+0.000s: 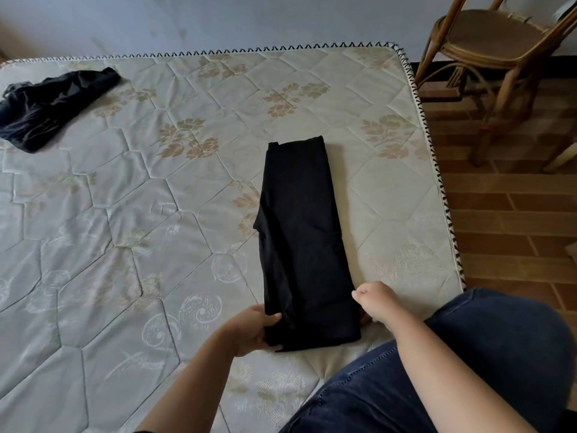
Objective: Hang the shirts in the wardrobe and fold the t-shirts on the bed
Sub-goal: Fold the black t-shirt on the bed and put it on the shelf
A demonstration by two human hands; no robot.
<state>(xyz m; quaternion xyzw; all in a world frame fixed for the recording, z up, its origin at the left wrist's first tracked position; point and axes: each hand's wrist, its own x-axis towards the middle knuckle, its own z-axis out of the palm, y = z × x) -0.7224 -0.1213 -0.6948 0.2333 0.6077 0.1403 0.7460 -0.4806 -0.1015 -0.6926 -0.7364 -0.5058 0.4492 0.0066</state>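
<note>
My left hand (253, 331) pinches the near left corner of the t-shirt (299, 239), thumb on top. My right hand (374, 303) curls round its near right edge. The t-shirt lies folded in a long strip on the bed (125, 214), with another black garment (46, 104) at the far left.

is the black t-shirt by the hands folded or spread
Folded: the t-shirt is a narrow strip, left hand and right hand holding its near end.

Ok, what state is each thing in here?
black t-shirt: folded into a long strip, flat on the mattress.
left grip: holds its near left corner, thumb on top.
right grip: holds its near right edge.
black garment: crumpled, unfolded, far left.
chair: upright on the floor.
</note>
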